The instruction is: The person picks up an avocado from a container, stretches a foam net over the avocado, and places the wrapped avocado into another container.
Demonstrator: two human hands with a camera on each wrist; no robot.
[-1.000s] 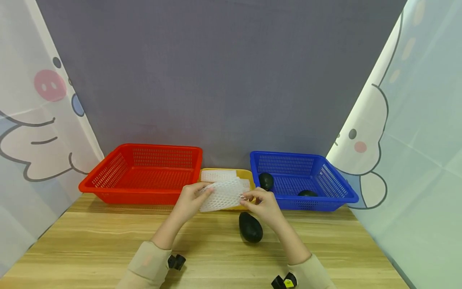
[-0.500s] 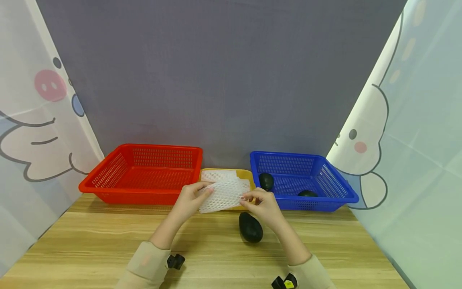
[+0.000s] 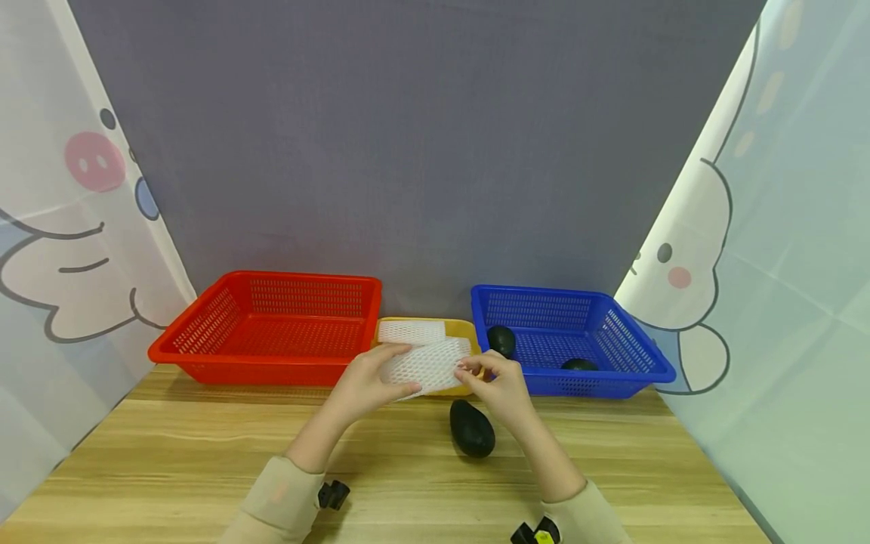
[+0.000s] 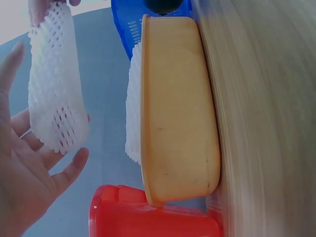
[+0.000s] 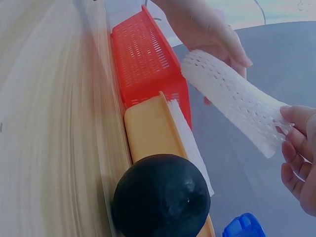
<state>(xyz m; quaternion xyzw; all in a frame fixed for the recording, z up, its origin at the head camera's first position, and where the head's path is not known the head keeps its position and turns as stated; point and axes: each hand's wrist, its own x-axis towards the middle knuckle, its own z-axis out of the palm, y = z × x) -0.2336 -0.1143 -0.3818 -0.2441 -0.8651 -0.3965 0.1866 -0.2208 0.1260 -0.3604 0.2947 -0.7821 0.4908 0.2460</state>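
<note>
A white foam net sleeve (image 3: 435, 364) is held up over the front of the yellow basket (image 3: 464, 329). Thumb and fingertips of my right hand (image 3: 499, 387) pinch its right end, as the right wrist view also shows. At the other end, my left hand (image 3: 362, 387) has its thumb and fingers spread apart around the sleeve (image 4: 57, 79), fingers extended behind it. A dark avocado (image 3: 472, 429) lies on the table in front of the yellow basket, just left of my right forearm; it looms large in the right wrist view.
More foam net (image 3: 411, 330) lies in the yellow basket. To its left stands a red basket (image 3: 265, 370) with nothing visible inside. A blue basket (image 3: 591, 384) on the right holds two dark avocados (image 3: 501, 341). A grey curtain (image 3: 435, 151) hangs behind.
My left hand has let go of its pinch and spread around the sleeve's left end, moving slightly right. The right hand keeps its pinch, nearly still. The avocado on the table has not moved.
</note>
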